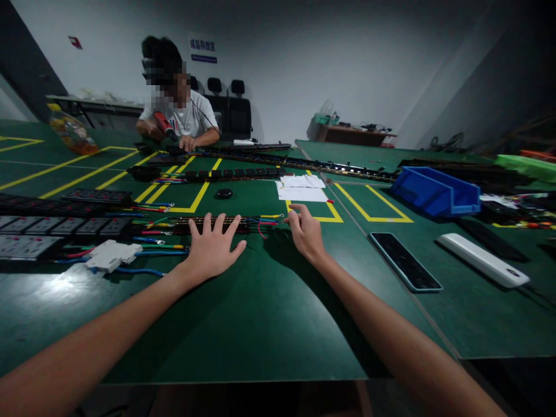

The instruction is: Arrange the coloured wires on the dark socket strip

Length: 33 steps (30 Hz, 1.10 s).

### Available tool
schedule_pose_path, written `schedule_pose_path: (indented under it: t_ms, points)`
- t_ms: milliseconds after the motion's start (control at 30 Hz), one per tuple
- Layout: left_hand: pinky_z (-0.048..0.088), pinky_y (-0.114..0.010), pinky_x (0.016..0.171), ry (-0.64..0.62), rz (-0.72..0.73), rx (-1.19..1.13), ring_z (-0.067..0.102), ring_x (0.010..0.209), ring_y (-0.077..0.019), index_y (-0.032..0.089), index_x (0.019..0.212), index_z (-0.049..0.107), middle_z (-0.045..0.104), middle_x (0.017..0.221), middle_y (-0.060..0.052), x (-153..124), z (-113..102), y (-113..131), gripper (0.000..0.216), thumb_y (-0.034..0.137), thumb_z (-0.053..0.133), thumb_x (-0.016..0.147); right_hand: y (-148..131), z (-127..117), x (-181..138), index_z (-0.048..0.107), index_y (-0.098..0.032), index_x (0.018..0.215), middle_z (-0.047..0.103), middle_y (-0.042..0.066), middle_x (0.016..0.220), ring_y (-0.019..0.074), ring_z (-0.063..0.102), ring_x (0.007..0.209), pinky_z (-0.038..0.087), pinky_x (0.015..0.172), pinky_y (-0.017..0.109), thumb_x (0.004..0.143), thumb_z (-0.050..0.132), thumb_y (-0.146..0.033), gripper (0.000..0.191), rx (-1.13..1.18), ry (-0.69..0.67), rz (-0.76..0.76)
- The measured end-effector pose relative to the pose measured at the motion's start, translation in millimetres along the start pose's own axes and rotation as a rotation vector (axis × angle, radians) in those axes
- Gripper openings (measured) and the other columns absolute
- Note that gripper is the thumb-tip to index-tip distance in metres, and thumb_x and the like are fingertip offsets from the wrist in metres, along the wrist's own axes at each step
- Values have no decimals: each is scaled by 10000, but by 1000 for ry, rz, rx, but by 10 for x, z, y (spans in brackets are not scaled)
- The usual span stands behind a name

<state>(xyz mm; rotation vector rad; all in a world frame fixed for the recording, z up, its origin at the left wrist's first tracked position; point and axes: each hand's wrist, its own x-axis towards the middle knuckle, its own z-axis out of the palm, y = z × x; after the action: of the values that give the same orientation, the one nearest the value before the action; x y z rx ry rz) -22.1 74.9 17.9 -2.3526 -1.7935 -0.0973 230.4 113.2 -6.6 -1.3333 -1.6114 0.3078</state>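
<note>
My left hand (pixel 216 246) lies with fingers spread over a long dark strip (pixel 180 223) with brass-coloured rails, its fingertips on the strip. Yellow-green, blue and red wires (pixel 266 221) with metal lug ends come out of the strip's right end. Beside those lugs is my right hand (pixel 306 233), its fingers curled and thumb drawn in; whatever is between the fingertips is too small to make out. Left of my left hand, black socket strips (pixel 93 226) lie in rows with coloured leads. A white plastic connector (pixel 113 255) on thick blue cables sits nearer to me.
Across the green table (pixel 243 336), a person (pixel 186 119) holds a red power drill (pixel 165 125) over long strips. Papers (pixel 302 189) and a small black case (pixel 224 193) lie midway. On the right are a phone (pixel 406 262), a white oblong device (pixel 482 259) and a blue bin (pixel 434 194).
</note>
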Motion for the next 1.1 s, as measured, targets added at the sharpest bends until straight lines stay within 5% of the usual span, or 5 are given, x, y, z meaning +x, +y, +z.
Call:
schedule_pose_path:
  t_ms: [333, 533, 700, 833, 1100]
  points:
    - [208, -809, 1116, 2, -5, 9, 296, 1491, -498, 281, 1635, 281, 368, 1639, -186, 2, 2, 0, 755, 670, 256, 989, 59, 30, 22, 659, -196, 1119, 768, 60, 769, 245, 710, 716, 461, 681, 327, 991, 421, -536, 434, 114, -42, 96]
    - [199, -815, 1112, 8, -1, 13, 296, 1486, -504, 273, 1634, 288, 367, 1640, -183, 5, 15, -2, 752, 660, 265, 989, -79, 10, -4, 647, -166, 1126, 785, 77, 859, 175, 601, 589, 402, 599, 285, 998, 424, -492, 415, 160, 109, 61]
    - [192, -821, 1113, 19, -1, 1, 295, 1488, -501, 281, 1637, 274, 368, 1639, -181, 6, 50, -15, 763, 674, 262, 983, -80, 17, -12, 692, -205, 972, 776, 75, 917, 214, 656, 755, 427, 696, 310, 998, 393, -436, 379, 70, 97, 47]
    - [195, -818, 1116, 5, -3, -1, 283, 1499, -497, 288, 1640, 261, 360, 1645, -181, 11, 48, -18, 763, 678, 254, 985, 35, 51, 26, 699, -224, 811, 770, 79, 869, 246, 675, 845, 439, 753, 333, 960, 418, -423, 375, 23, 18, 198]
    - [198, -815, 1118, -1, 2, 2, 280, 1501, -498, 281, 1642, 257, 356, 1646, -187, 15, 35, -26, 764, 675, 253, 987, -48, 78, 50, 650, -169, 1102, 780, 85, 910, 240, 707, 871, 503, 764, 343, 898, 515, -441, 365, 453, 82, 161]
